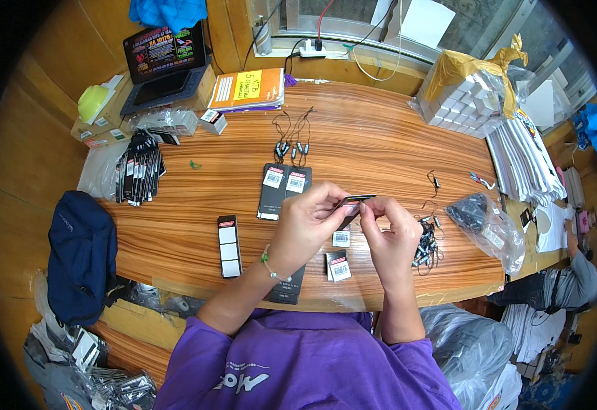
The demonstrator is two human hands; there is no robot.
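Both hands, left hand and right hand, are pinched on one black hang tag held above the wooden table. Finished strung tags are seemingly piled far to the left; loose cords just right remain unused.

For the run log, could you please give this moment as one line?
left hand + right hand: pinching flat black card tag | above wooden table | black cord pile nearby

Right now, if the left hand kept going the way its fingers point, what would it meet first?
The left hand points rightward at the black tag it pinches; just past that it would meet the right hand, whose fingertips hold the same tag. Depth is hard to judge.
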